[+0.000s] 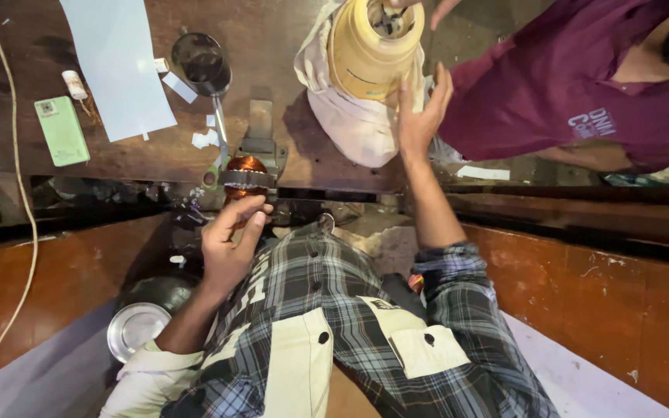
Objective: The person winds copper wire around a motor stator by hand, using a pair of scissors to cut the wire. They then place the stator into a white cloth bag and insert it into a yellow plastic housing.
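The left hand [230, 244] curls around a glossy copper coil [245, 166], while the right hand [421, 116], fingers spread wide, touches a smooth yellow cylindrical jug [369, 50].

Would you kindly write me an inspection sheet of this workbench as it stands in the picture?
Surface: dark wooden bench, worn.
Job's things: copper wire coil in a small bench vise; yellow cylinder on white cloth.
Clutter: white sheet, green phone-like device, dark round ladle, paper scraps, steel plate below.
Hands: left hand at the coil; right hand open against the yellow cylinder.
Cables: pale cord along the left side.
Surroundings: another person in a maroon shirt, reaching to the cylinder top.
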